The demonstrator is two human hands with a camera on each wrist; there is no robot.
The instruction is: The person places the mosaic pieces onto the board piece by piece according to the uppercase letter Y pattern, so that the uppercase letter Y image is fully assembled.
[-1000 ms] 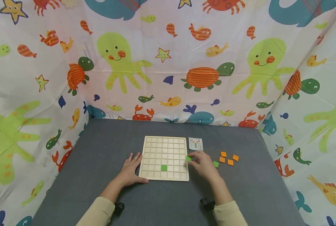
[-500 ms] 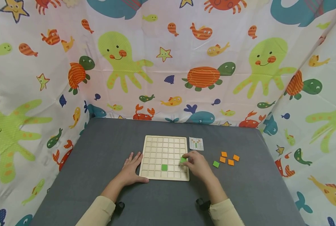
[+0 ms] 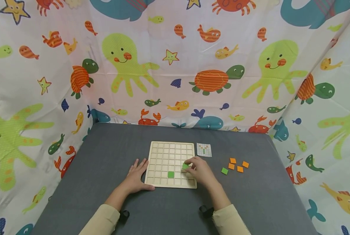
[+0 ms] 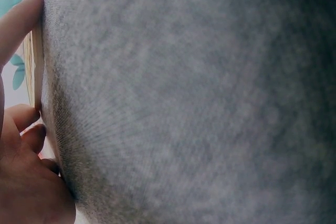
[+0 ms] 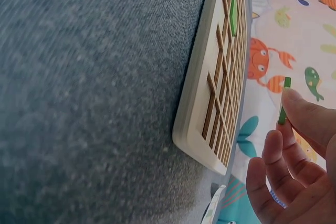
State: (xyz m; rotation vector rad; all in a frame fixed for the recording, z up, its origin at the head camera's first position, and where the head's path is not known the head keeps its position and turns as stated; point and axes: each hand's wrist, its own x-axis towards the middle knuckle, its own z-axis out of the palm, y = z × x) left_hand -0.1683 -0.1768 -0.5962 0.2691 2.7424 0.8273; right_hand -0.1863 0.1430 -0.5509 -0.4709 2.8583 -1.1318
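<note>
A wooden grid board (image 3: 160, 156) lies on the grey table, with one green square tile (image 3: 170, 174) set in a cell near its front. My left hand (image 3: 136, 178) rests against the board's left edge, fingers spread and thumb at the front corner; the left wrist view shows the thumb and fingers touching the rim. Above the right half of the board, my right hand (image 3: 202, 171) pinches another green tile (image 3: 185, 166) between thumb and fingers. In the right wrist view this green tile (image 5: 285, 100) is seen edge-on, raised off the board.
Right of the board lie a loose green tile (image 3: 224, 171) and several orange tiles (image 3: 240, 169). A small pattern card (image 3: 203, 150) sits by the board's back right corner. A sea-animal curtain (image 3: 175, 65) surrounds the grey table (image 3: 119, 140) at the back and sides.
My right hand has moved left with the green tile, from the board's right edge to over its cells. My left hand has stayed in place.
</note>
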